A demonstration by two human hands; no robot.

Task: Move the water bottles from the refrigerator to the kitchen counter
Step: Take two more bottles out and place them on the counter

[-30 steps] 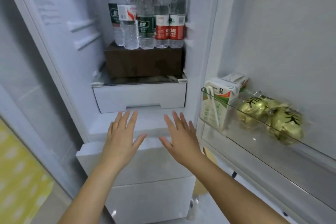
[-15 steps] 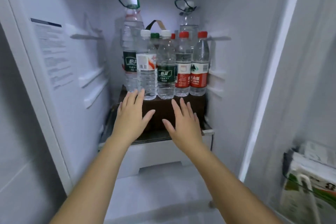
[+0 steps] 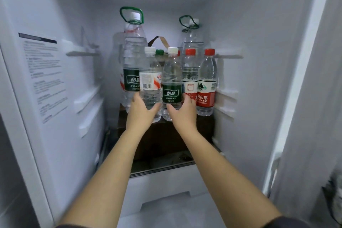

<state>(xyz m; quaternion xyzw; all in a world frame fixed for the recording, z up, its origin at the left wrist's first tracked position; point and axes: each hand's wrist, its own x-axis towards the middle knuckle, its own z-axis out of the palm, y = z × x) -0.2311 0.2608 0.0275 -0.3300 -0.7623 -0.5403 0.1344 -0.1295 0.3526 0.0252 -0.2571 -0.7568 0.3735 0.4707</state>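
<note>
We reach into the refrigerator (image 3: 249, 79) with both arms. Our left hand (image 3: 141, 112) wraps its fingers around the white-capped bottle (image 3: 150, 87), and our right hand (image 3: 182, 112) seems to clasp the green-labelled bottle (image 3: 172, 87), though its fingers are hidden behind. Both bottles stand upright on a dark box (image 3: 162, 140), beside two red-capped bottles (image 3: 207, 83).
</note>
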